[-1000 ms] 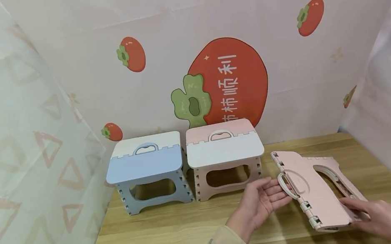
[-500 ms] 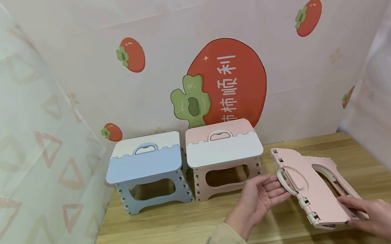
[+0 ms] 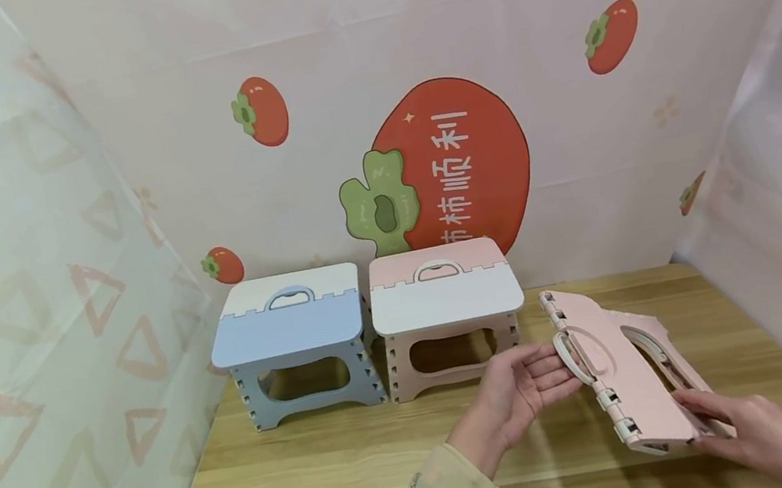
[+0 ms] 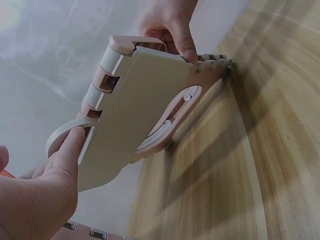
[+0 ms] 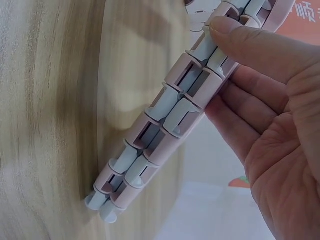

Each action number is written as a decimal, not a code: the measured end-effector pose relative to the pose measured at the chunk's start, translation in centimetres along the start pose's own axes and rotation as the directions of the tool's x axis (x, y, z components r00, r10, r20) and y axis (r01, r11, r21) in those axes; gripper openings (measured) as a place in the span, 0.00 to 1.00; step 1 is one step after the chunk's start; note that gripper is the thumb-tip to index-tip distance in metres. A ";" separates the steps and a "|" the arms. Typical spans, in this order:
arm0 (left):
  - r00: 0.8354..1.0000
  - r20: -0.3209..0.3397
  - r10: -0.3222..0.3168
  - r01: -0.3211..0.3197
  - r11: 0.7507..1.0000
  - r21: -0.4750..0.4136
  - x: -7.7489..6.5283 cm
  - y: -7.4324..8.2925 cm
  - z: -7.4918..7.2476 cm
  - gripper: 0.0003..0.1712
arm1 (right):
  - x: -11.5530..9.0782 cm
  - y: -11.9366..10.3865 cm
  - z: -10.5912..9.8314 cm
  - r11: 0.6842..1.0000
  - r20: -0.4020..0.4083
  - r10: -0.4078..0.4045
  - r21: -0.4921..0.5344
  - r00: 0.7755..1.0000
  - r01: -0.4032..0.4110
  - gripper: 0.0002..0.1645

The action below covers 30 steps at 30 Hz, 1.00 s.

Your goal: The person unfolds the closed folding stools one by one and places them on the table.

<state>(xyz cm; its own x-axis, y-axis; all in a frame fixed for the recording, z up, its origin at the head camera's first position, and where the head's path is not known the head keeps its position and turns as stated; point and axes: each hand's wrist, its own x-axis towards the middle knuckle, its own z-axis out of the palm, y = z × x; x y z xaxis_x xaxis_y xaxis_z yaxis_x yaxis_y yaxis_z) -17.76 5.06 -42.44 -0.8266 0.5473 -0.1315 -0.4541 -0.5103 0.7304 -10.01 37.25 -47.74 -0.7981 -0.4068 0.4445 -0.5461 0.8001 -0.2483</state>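
Observation:
A pink and white folding stool (image 3: 631, 381), folded flat, leans at an angle over the right side of the table. My left hand (image 3: 512, 396) has its palm turned up and its fingers extended at the stool's white carry handle (image 3: 574, 360). In the left wrist view, fingers (image 4: 67, 150) reach under that handle's loop. With thumb and fingers, my right hand (image 3: 748, 427) grips the stool's near side edge. The right wrist view shows its thumb pressed on the row of hinged joints (image 5: 165, 107) along that edge, fingers behind.
Two unfolded stools stand side by side at the back: a blue and white stool (image 3: 290, 326) on the left, a pink and white stool (image 3: 444, 295) beside it. Patterned cloth walls (image 3: 594, 129) enclose the wooden table (image 3: 306, 484) at the back and sides.
The held stool has risen and tilted slightly, its handle edge now a little higher. Both hands keep nearly the same places on it. The two standing stools have not moved.

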 end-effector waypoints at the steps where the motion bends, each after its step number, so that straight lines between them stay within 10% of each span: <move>1: 1.000 0.001 0.002 -0.002 1.000 -0.001 0.0 0.1 0.1 0.31 | 0.0 0.0 0.0 1.000 -0.001 -0.002 0.006 1.000 0.002 0.41; 30: 0.996 0.076 0.054 -0.055 0.998 0.008 -0.2 1.7 1.1 0.30 | 0.8 -0.9 -0.5 0.993 0.034 0.017 0.120 0.999 -0.021 0.37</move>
<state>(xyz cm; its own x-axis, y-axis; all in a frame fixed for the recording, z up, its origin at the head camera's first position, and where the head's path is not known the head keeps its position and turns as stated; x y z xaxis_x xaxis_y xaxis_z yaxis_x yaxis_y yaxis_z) -17.98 4.83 -40.44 -0.8223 0.5676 -0.0406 -0.4054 -0.5343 0.7418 -10.04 36.38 -46.76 -0.8152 -0.4080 0.4110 -0.5562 0.7495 -0.3591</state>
